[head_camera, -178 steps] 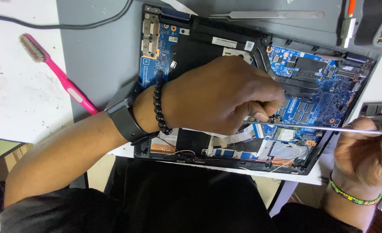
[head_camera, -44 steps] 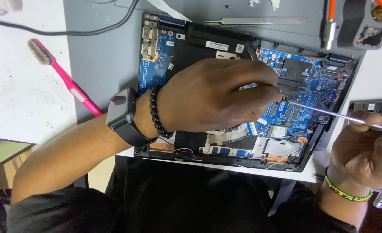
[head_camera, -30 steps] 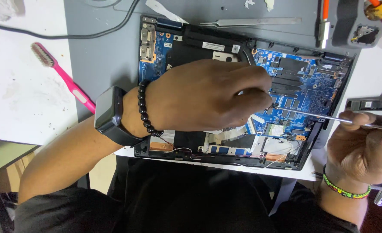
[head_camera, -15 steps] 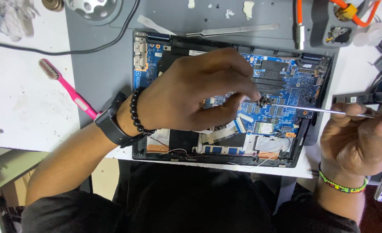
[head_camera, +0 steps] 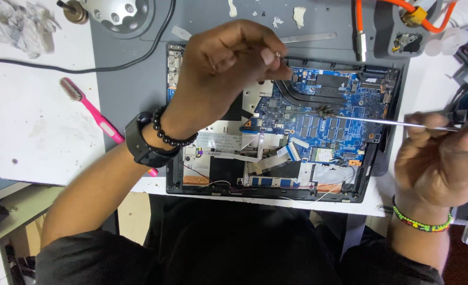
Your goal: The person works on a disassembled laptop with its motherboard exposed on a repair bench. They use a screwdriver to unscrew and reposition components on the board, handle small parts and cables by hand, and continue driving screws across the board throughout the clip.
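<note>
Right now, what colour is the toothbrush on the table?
Pink, with a white tip; the toothbrush shows in the head view.

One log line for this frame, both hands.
left hand: raised over open laptop, pinching tiny part, unclear | right hand: holds thin metal tool, tip on blue board | pink toothbrush: left on mat

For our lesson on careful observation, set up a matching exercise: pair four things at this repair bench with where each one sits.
Things:
1. toothbrush
2. beaded bracelet
3. motherboard
4. crumpled tissue

Places:
A. inside the opened laptop
B. top left corner of the bench
C. on the right hand's wrist
D. on the mat, left of the laptop

Pairs: 1-D, 2-C, 3-A, 4-B
</note>
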